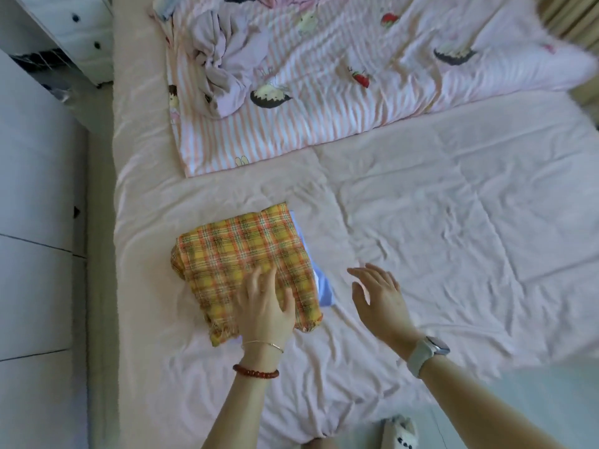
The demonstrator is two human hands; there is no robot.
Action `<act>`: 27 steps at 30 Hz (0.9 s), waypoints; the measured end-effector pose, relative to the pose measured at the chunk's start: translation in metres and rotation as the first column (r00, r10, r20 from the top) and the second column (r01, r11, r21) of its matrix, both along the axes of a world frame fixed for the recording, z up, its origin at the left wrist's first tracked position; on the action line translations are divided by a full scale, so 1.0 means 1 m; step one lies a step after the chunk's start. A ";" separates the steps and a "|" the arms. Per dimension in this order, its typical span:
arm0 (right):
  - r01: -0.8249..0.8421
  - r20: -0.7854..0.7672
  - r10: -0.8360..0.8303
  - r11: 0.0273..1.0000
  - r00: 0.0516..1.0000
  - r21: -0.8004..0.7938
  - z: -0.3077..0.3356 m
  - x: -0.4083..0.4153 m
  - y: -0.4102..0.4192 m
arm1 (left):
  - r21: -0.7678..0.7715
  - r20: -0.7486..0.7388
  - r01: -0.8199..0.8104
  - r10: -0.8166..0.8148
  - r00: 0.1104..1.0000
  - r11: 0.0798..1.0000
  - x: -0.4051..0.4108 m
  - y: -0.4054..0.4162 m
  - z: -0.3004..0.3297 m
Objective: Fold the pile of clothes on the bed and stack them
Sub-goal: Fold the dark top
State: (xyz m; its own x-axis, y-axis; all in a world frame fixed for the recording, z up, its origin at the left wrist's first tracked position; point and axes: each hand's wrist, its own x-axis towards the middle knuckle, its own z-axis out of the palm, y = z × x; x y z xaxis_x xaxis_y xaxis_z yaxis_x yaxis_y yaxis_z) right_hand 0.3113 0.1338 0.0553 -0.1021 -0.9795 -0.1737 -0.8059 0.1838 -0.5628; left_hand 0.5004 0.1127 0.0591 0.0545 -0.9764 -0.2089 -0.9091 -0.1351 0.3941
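A folded yellow and orange plaid garment [236, 254] lies on the pink bed sheet [453, 205] near the bed's left side. It rests on top of a folded light blue garment [322, 286], whose edge shows at its right. My left hand [267, 306] presses flat on the plaid garment's near part, fingers spread. My right hand [379, 296] hovers open just right of the stack, holding nothing. A crumpled lilac garment [223, 63] lies unfolded at the far left of the bed.
A pink striped cartoon-print quilt [324, 92] covers the far half of the bed. White cabinets [35, 189] stand along the bed's left side. A slipper [398, 432] shows on the floor at the bed's near edge.
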 end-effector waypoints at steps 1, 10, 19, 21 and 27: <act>0.056 -0.002 -0.056 0.998 0.998 -0.009 0.006 -0.020 0.015 | 0.016 0.001 0.039 -0.039 0.999 0.999 -0.019 0.009 0.003; 0.482 -0.070 -0.478 0.874 0.876 0.059 0.040 -0.262 0.198 | 0.077 0.119 0.548 -0.553 0.825 0.833 -0.271 0.096 0.028; 0.777 -0.191 -0.756 0.586 0.626 0.230 0.064 -0.494 0.405 | 0.124 0.050 0.802 -0.811 0.583 0.585 -0.549 0.227 0.053; 0.803 -0.192 -0.787 0.532 0.586 0.268 0.062 -0.529 0.423 | 0.138 0.093 0.832 -0.844 0.529 0.537 -0.591 0.233 0.054; 0.810 -0.138 -0.820 0.497 0.556 0.313 0.050 -0.641 0.415 | 0.159 0.132 0.871 -0.884 0.449 0.466 -0.716 0.210 0.043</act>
State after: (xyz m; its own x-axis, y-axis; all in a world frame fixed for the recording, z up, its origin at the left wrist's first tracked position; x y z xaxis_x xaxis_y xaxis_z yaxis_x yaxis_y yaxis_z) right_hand -0.3298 0.5489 0.1052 -0.8172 -0.3532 -0.4554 -0.1933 0.9124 -0.3606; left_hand -0.2153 0.3230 0.1023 -0.7834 -0.5120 -0.3525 -0.6051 0.7577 0.2443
